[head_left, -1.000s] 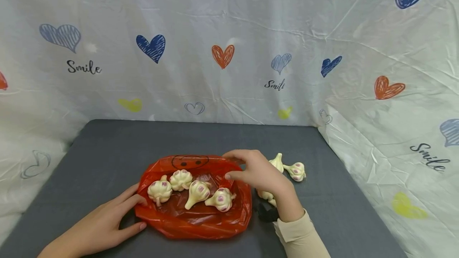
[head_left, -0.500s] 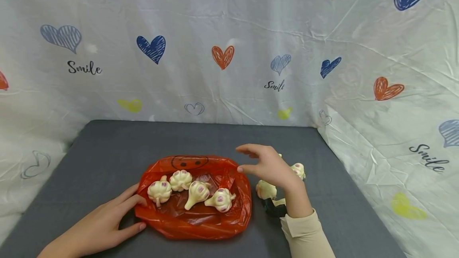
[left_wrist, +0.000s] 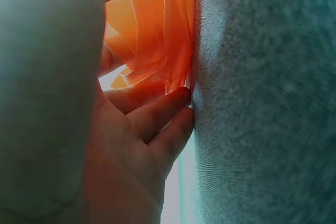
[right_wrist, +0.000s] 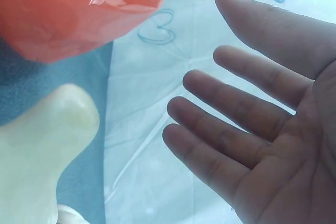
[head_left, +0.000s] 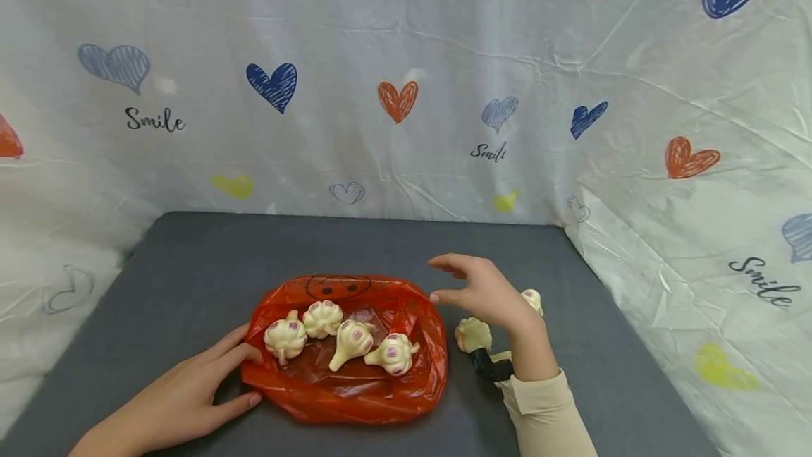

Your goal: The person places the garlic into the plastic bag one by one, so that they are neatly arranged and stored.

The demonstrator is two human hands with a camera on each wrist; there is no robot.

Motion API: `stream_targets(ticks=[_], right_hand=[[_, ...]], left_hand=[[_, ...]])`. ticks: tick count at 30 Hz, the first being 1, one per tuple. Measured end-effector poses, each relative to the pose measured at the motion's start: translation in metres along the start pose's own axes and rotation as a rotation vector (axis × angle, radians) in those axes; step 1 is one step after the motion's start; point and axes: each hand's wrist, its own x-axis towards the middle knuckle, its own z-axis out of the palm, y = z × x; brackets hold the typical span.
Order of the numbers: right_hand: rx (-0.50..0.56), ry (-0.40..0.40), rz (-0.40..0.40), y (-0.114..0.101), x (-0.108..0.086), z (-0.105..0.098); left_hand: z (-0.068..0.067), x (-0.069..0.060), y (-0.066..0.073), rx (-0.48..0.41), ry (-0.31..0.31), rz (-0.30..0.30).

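A red plastic bag (head_left: 355,407) stands on the dark table with its mouth spread wide. Several garlic bulbs (head_left: 349,344) lie inside it. My left hand (head_left: 184,390) rests at the bag's left side, its fingers lightly bent against the plastic. The left wrist view shows those fingers (left_wrist: 163,111) next to the orange-lit bag (left_wrist: 157,30). Just right of the bag, my right hand (head_left: 485,295) hovers with fingers extended and holds nothing. Its spread fingers (right_wrist: 236,111) show in the right wrist view, apart from a nearby garlic bulb (right_wrist: 47,135).
On the table right of the bag lies a garlic bulb (head_left: 473,335). Farther right, another garlic bulb (head_left: 534,300) is partly covered by my right hand. A black band (head_left: 491,365) sits below the right wrist. A white heart-print sheet (head_left: 406,147) hangs behind the table.
My right hand has left the bag's right rim and shifted right, uncovering a bulb on the table. The left hand and the garlic in the bag have stayed in place.
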Motion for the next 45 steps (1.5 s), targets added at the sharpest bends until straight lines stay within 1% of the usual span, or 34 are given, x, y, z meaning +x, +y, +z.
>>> stream_targets(ticks=[3,10,14,18,24,26,33,36,45], right_hand=[[-0.012,-0.009,0.010,0.003,0.001,0.000],[-0.037,-0.045,0.037,0.009,0.003,-0.002],[-0.059,-0.059,0.053,0.009,0.003,-0.004],[-0.069,-0.069,0.050,0.010,0.003,-0.004],[-0.061,-0.077,0.061,0.014,0.004,-0.004],[-0.062,-0.081,0.058,0.017,0.004,-0.005],[-0.044,-0.086,0.086,0.028,0.002,-0.010],[-0.027,-0.106,0.086,0.032,0.001,-0.012],[0.010,-0.172,0.147,0.041,0.002,-0.014]], left_hand=[[0.000,-0.001,0.000,-0.013,-0.004,-0.001],[0.001,-0.003,0.001,-0.020,0.021,0.008],[-0.001,-0.003,0.001,-0.029,0.012,0.010],[-0.004,-0.005,0.000,-0.037,0.007,0.002],[-0.004,-0.008,0.001,-0.027,0.012,-0.001],[-0.004,-0.008,0.002,-0.029,0.015,0.004],[-0.001,-0.005,0.004,-0.039,0.025,0.032],[-0.002,-0.005,0.004,-0.040,0.025,0.042],[-0.001,-0.005,0.004,-0.051,0.019,0.041]])
